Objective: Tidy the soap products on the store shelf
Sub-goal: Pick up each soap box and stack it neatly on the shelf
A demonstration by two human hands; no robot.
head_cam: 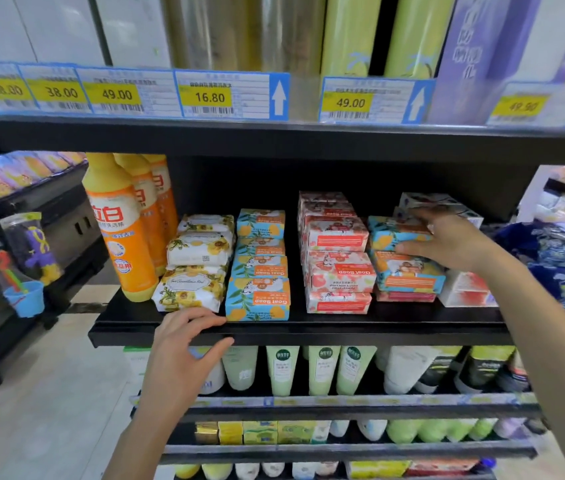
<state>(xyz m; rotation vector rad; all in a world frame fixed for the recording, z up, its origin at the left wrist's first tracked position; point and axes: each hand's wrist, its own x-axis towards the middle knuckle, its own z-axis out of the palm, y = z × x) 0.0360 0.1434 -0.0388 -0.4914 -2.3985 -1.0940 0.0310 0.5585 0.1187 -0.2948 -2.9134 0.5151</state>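
While the left hand rests on the front edge of the black shelf, fingers loosely apart, the right hand grips a blue soap bar, fingers over its top, thumb against its front. The bar tops a short stack just right of the pink soap bars.

The soap box reads "Goat Soap"; price tag 16.80, blurrier tag apparently 38.00.
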